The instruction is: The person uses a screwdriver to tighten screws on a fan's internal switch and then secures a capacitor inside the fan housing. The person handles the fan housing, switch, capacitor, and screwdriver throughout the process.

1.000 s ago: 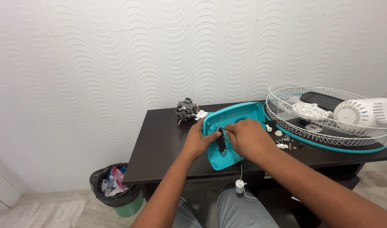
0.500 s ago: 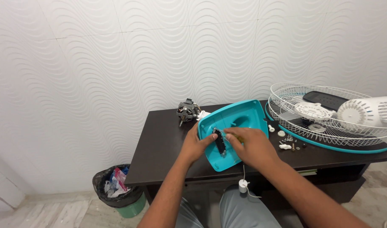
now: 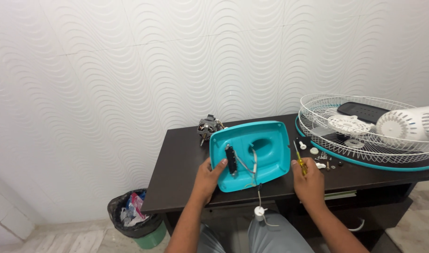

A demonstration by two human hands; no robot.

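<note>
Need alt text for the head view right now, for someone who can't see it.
The left hand steadies a turquoise fan base lying open side up on a dark table, while the right hand holds a yellow-handled screwdriver. A wire fan guard lies to the right.

Both hands reach forward, left hand [image 3: 206, 178] thumb raised, right hand [image 3: 309, 180] fingers curled.
</note>
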